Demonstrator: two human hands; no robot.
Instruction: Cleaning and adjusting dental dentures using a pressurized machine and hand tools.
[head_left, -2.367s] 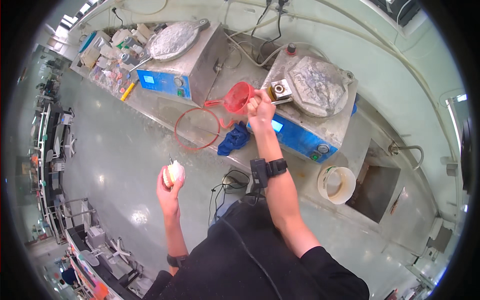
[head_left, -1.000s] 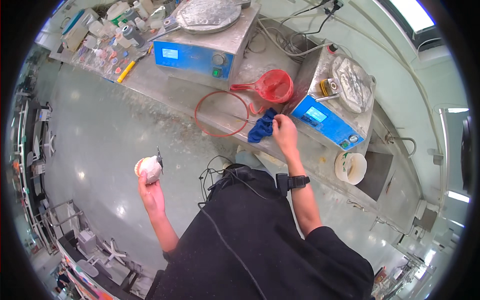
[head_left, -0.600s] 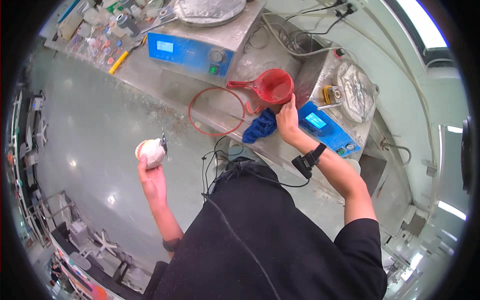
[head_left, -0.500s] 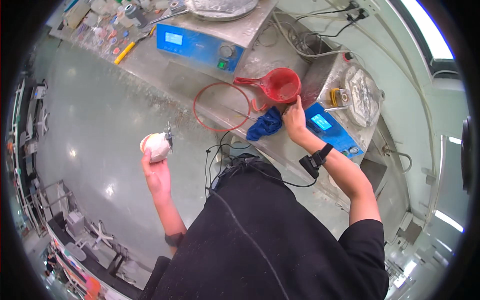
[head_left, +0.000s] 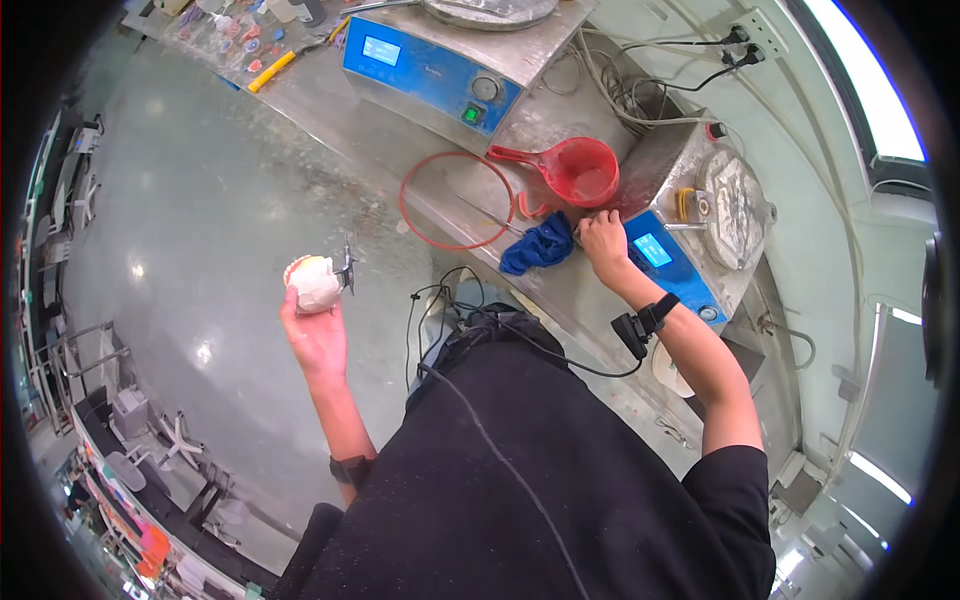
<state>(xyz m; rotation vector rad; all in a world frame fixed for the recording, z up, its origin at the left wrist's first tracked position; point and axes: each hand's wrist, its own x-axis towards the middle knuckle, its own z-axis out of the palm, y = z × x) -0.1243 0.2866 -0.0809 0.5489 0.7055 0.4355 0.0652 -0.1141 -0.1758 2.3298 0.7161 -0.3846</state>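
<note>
My left hand (head_left: 318, 345) is raised over the floor on the left, its fingers closed around a white plaster dental model (head_left: 316, 287). A row of teeth and an orange-pink band show along the model's left side, and a dark metal articulator (head_left: 346, 270) sticks out at its right. My right hand (head_left: 604, 243) is at the bench with its fingers curled; what they pinch, if anything, is hidden. It is beside a crumpled blue cloth (head_left: 540, 243) and the corner of a blue-fronted machine (head_left: 665, 255). Just beyond it lies a red plastic dipper (head_left: 583, 172).
A red ring (head_left: 403, 200) overhangs the bench edge, with a thin metal tool (head_left: 490, 214) across it and a pink curved piece (head_left: 533, 206) nearby. Another blue-fronted machine (head_left: 430, 75) stands farther left. A yellow-handled knife (head_left: 272, 72) and cables (head_left: 640, 95) lie behind.
My right hand has drawn back from the dipper's rim toward me, its pointing finger now curled in. My left hand still holds the dental model, slightly turned. The whole view has shifted a little.
</note>
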